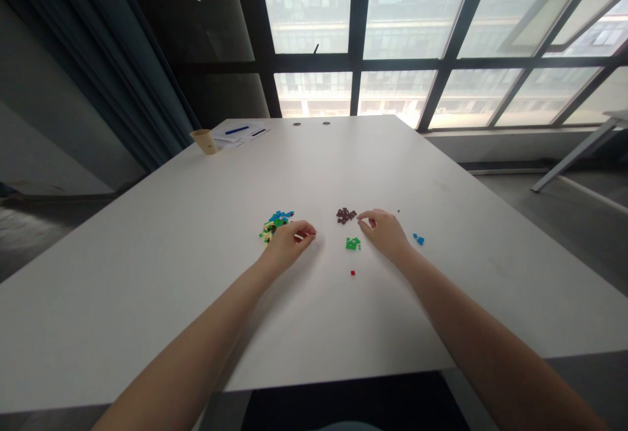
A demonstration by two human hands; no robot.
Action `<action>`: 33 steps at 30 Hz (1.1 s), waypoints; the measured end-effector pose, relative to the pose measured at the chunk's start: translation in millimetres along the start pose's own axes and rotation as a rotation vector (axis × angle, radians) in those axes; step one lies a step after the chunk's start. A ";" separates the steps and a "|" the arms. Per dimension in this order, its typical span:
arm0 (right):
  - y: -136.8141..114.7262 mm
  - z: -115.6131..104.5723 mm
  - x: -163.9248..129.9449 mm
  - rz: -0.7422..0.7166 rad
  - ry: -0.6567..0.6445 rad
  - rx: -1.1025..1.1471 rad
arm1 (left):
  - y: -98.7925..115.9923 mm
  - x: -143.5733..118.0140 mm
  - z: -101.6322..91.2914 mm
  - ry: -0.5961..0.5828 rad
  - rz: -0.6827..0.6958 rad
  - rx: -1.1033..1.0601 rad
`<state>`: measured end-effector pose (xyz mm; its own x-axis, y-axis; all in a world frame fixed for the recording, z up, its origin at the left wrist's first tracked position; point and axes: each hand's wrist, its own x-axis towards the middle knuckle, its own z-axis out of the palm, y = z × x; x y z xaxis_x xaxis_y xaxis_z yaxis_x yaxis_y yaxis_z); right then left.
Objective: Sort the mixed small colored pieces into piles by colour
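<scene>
1. Head view shows two hands resting on a white bench (147,274), both arms bare.
2. One left hand (289,242) lies curled, fingertips drawn together; something small and pale sits at its fingertips, too small to name.
3. One right hand (385,229) is loosely curled, thumb and forefinger close together just beside the brown pile; whether they pinch a piece I cannot tell.
4. One mixed pile (275,223) of blue, green and yellow small bricks touches the left hand's far side.
5. One brown pile (346,215) lies between the hands, nearer the right.
6. One green cluster (352,243) sits just below it.
7. One single red piece (352,273) lies nearer the person.
8. One small blue cluster (418,239) lies right of the right hand.
9. One paper cup (205,141) and a few papers (240,133) stand at the far left corner.
</scene>
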<state>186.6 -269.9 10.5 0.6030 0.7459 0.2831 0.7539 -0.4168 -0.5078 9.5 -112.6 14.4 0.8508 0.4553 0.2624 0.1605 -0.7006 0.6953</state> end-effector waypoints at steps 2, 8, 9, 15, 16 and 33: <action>-4.1 3.9 -5.9 -0.096 0.009 0.120 | 5.8 -1.8 12.4 0.030 0.020 -0.071; -17.3 11.4 -13.3 -0.304 -0.004 0.328 | 13.6 -2.2 33.0 0.131 0.107 -0.103; -17.1 12.2 -13.4 -0.318 -0.022 0.338 | 13.9 -1.4 34.1 0.124 0.128 -0.079; 3.5 14.1 -6.9 -0.231 -0.090 0.215 | 8.5 3.9 37.2 0.031 0.192 0.034; 7.4 13.0 -5.7 -0.194 -0.092 0.181 | 6.9 4.2 37.9 0.004 0.201 0.054; 6.4 10.3 -8.7 -0.217 -0.220 0.181 | 13.3 -0.4 41.8 -0.439 0.220 0.006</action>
<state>183.5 -273.7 -3.7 0.3478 0.9094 0.2280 0.7880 -0.1518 -0.5966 32.2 -145.1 -4.5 0.9952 0.0221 0.0949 -0.0453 -0.7577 0.6510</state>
